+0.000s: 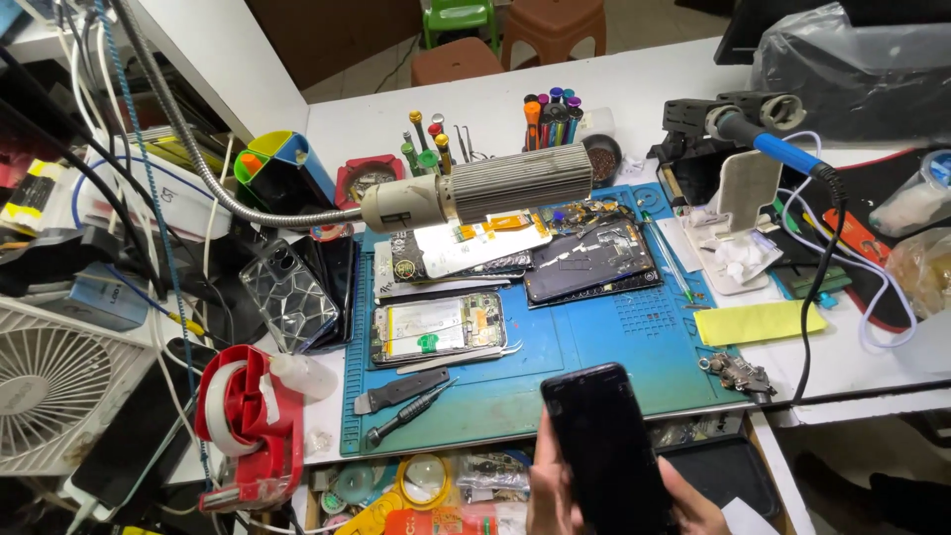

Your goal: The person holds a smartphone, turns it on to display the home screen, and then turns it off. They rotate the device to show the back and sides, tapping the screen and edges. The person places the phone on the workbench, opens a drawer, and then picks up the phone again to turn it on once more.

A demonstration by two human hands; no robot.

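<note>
Looking down at a white workbench (634,89) that's crammed edge to edge. Behind it there's bare floor with a green stool (458,16) and a couple of brown stools (551,22), and a bagged monitor (852,59) sits on the back right corner. On the left edge I've got a white fan (50,381) half in frame, under a tangle of cables.

Middle of the bench is a blue repair mat (584,347). A gooseneck lamp (495,188) with a ribbed metal head hangs over its back edge. On the mat: an opened phone (436,327) with its insides showing, another opened phone (589,263) tilted to the right of it, plus loose boards and a white panel behind them. A clear phone case (289,295) lies just off the mat's left edge, and a red tape dispenser (243,421) sits at the front left.

Right side has a blue-handled soldering iron (778,149) in its stand, a white phone stand (743,198) and a yellow cloth (758,322). A rack of coloured screwdrivers (550,114) stands at the back.

Smaller stuff: a flat pry tool (401,391) and a screwdriver (406,416) lie side by side on the mat's front left.

The black phone (604,446) is at the bottom centre, held up over the mat's front edge, dark screen facing me. My left hand (550,490) wraps its left edge and my right hand (693,505) cups the lower right, both closed around it.
</note>
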